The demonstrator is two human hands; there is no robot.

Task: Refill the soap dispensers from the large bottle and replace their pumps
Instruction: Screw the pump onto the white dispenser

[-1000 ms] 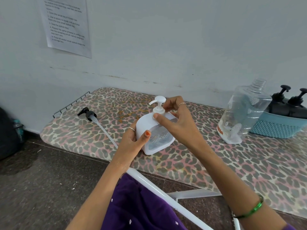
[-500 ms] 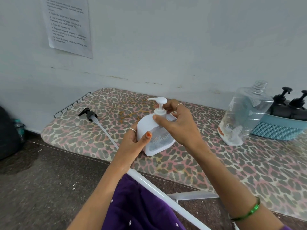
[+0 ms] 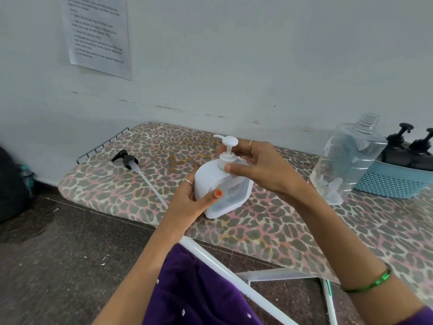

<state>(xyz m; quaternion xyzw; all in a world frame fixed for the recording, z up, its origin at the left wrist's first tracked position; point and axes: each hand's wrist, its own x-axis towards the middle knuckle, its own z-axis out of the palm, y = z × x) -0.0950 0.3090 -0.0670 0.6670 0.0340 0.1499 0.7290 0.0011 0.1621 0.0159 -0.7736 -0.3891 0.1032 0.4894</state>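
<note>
A white soap dispenser (image 3: 210,178) with a clear front window stands on the leopard-print board (image 3: 269,228). My left hand (image 3: 189,200) grips its body from the left, thumb on the front. My right hand (image 3: 260,167) holds the collar of its white pump (image 3: 227,148), whose spout points left. The large clear bottle (image 3: 349,160) stands uncapped to the right, nearly empty. A loose black pump (image 3: 127,160) with a long tube lies on the board to the left.
A blue basket (image 3: 393,181) at the right edge holds two black dispensers (image 3: 407,148) with pumps on. The wall runs close behind the board. A paper sheet (image 3: 98,36) hangs on it. Dark floor lies to the left and below.
The white pump's spout has turned further to the left under my right hand's fingers. My left hand keeps the same hold on the dispenser body.
</note>
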